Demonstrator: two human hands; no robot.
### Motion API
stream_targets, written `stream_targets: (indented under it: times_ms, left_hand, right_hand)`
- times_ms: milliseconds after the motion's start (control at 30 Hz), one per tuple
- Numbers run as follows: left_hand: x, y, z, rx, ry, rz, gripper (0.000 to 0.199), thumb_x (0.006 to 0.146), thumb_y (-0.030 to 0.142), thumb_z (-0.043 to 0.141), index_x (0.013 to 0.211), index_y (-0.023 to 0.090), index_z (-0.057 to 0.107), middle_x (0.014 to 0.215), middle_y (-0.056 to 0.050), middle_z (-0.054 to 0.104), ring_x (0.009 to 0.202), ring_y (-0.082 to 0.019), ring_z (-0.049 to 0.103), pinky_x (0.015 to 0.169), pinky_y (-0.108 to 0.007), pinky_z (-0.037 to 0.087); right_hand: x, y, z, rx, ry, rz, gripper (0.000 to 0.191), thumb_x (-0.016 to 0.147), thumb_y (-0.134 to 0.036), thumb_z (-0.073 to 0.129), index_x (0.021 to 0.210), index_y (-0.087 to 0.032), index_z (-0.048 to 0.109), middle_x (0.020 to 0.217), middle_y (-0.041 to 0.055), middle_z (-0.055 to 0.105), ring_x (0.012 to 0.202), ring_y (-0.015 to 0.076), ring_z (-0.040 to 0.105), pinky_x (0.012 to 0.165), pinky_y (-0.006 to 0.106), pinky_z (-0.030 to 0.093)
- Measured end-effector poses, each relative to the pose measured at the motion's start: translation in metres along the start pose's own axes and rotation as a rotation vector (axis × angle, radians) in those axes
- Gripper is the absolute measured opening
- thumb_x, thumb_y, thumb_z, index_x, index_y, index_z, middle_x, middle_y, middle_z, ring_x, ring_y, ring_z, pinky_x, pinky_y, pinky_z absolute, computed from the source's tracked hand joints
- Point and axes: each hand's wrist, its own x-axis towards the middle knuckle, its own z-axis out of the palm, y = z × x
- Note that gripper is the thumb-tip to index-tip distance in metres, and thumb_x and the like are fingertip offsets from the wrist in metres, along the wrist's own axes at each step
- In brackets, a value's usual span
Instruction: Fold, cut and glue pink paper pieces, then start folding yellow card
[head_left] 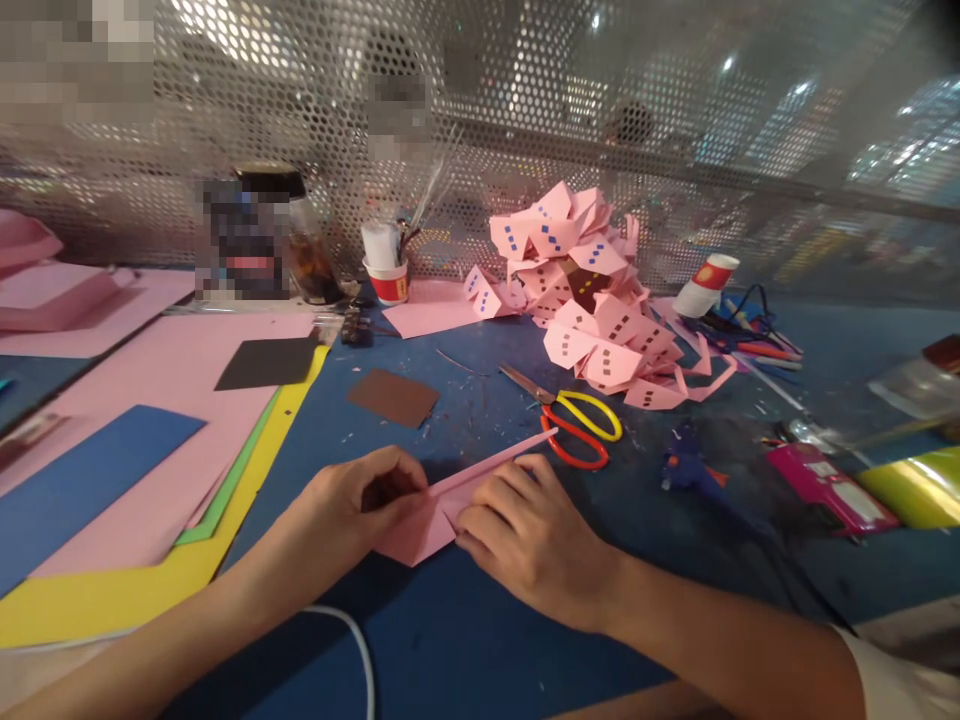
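Note:
A pink paper piece, partly folded with one edge raised toward the scissors, lies on the blue table. My left hand pinches its left part with curled fingers. My right hand presses down on its right part, fingertips on a fold. Both hands touch the paper. Just beyond it lie scissors with a red and a yellow handle.
A heap of folded pink paper pieces with blue and brown squares is at the back. Pink, blue, yellow and green sheets lie left, brown paper in the middle, a glue gun, paper cups and a perforated metal wall behind.

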Motion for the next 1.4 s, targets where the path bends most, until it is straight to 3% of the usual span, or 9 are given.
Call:
stream_targets:
  times_ms: [200, 400, 600, 1133, 1400]
  left_hand:
    - [0.001, 0.000, 0.005, 0.178, 0.027, 0.089, 0.009, 0.088, 0.027, 0.056, 0.091, 0.025, 0.064, 0.086, 0.002, 0.068, 0.074, -0.015, 0.061, 0.065, -0.024, 0.045]
    - [-0.002, -0.007, 0.007, 0.295, 0.105, 0.322, 0.016, 0.092, 0.019, 0.050, 0.095, 0.025, 0.065, 0.101, -0.002, 0.064, 0.089, -0.017, 0.061, 0.076, -0.024, 0.047]
    - [-0.004, -0.008, 0.009, 0.322, 0.074, 0.520, 0.028, 0.098, 0.014, 0.041, 0.099, 0.023, 0.068, 0.101, -0.005, 0.063, 0.092, -0.016, 0.061, 0.081, -0.026, 0.049]
    - [-0.004, -0.007, 0.009, 0.355, 0.041, 0.562, 0.023, 0.096, 0.016, 0.050, 0.106, 0.025, 0.068, 0.103, -0.004, 0.063, 0.092, -0.017, 0.059, 0.080, -0.028, 0.047]
    - [0.006, -0.001, 0.011, 0.478, 0.040, 0.550, 0.023, 0.099, 0.024, 0.048, 0.086, 0.020, 0.067, 0.084, -0.003, 0.063, 0.076, -0.016, 0.057, 0.072, -0.031, 0.043]
  right_hand:
    - [0.000, 0.002, 0.002, 0.051, -0.023, 0.022, 0.018, 0.099, -0.017, 0.047, 0.090, -0.018, 0.062, 0.086, 0.0047, 0.062, 0.085, 0.0198, 0.051, 0.082, 0.039, 0.036]
    - [0.002, 0.001, 0.005, 0.121, -0.017, 0.101, 0.017, 0.098, -0.019, 0.048, 0.089, -0.017, 0.062, 0.086, 0.0043, 0.062, 0.086, 0.0191, 0.053, 0.083, 0.038, 0.038]
    - [0.003, 0.000, 0.004, 0.169, -0.005, 0.183, 0.013, 0.096, -0.019, 0.052, 0.086, -0.018, 0.061, 0.084, 0.0043, 0.061, 0.084, 0.0191, 0.054, 0.080, 0.036, 0.039]
    - [0.006, -0.002, 0.006, 0.292, -0.004, 0.300, 0.008, 0.092, -0.016, 0.055, 0.085, -0.019, 0.056, 0.084, 0.0007, 0.062, 0.086, 0.0168, 0.055, 0.080, 0.035, 0.038]
    - [0.006, 0.000, 0.006, 0.336, -0.015, 0.320, 0.006, 0.091, -0.015, 0.056, 0.086, -0.019, 0.055, 0.084, 0.0008, 0.062, 0.086, 0.0167, 0.055, 0.081, 0.034, 0.037]
